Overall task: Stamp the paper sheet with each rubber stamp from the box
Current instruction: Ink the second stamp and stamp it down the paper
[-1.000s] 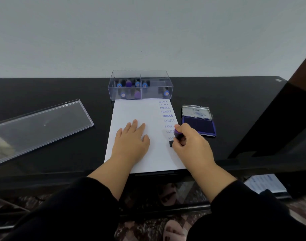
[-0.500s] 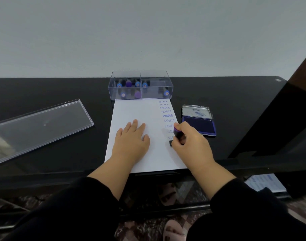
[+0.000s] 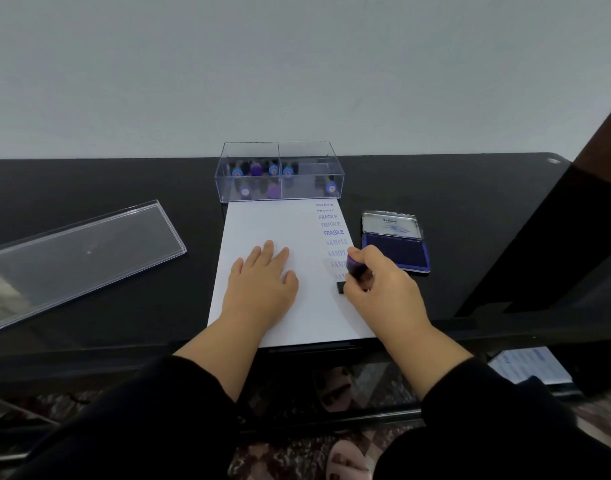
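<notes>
Purple-handled stamp (image 3: 353, 271) in right hand (image 3: 383, 289) leans away, base on paper (image 3: 262, 220).

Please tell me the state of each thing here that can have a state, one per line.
Ink pad: lid open.
Box: uncovered, stamps inside.
Box lid: off, lying flat.
Paper sheet: partly stamped.
Stamp: pressed on paper.
Left hand: flat on paper.
Right hand: grips stamp.
</notes>
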The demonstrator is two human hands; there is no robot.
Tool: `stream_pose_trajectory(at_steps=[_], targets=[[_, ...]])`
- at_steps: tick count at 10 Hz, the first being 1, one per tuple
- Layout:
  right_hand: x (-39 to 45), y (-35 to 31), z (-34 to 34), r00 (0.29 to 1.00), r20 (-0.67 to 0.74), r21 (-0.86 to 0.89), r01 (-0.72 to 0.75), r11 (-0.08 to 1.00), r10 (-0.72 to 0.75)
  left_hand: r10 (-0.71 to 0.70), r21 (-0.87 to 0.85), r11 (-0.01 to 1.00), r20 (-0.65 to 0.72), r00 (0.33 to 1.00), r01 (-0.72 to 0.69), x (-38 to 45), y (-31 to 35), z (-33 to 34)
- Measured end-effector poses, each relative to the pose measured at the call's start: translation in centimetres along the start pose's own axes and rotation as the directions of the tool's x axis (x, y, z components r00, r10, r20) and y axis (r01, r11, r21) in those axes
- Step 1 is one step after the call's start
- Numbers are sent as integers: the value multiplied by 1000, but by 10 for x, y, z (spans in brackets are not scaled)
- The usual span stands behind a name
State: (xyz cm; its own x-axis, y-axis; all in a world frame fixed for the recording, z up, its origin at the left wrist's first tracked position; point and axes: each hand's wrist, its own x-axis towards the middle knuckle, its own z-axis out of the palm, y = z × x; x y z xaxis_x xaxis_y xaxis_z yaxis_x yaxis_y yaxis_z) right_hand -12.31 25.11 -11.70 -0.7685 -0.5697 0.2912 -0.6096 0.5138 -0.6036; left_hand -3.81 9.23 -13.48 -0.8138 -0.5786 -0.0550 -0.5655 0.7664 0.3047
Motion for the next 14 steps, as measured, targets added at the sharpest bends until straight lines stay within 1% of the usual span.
stream_pose_trajectory(at_steps=[3,6,9,10,11,12,13,14], targets=[[-1,-2,1,1000,5,20,14,1000,-14,-3,-1,1000,-2,1000,3,0,1,0],[0,-3,1,1000,11,95,-23,995,22,-3,-10,1000,2,1000,3,0,1,0],[0,-5,1,1000,8,66,9,998,-10,1,-13,1000,-1,1000,-1,0,1,-1],[1,-5,-3,1000,-6,125,-22,992,23,1,-17,1000,0,1000,-1,-2,0,0],[5,-10,-16,976,-177,427,-38,904,124,2,-17,1000,-7,1000,-3,-1,0,0],[10,-11,-23,953,-248,580,3,814,173,2,-10,1000,-7,1000,-2,-1,0,0],[11,-15,-33,944,-257,734,50,678,208,1,-7,1000,-2,1000,-1,-1,0,-1],[11,-15,-36,934,-260,774,49,632,245,-2,-5,1000,-1,1000,2,-1,0,-1]])
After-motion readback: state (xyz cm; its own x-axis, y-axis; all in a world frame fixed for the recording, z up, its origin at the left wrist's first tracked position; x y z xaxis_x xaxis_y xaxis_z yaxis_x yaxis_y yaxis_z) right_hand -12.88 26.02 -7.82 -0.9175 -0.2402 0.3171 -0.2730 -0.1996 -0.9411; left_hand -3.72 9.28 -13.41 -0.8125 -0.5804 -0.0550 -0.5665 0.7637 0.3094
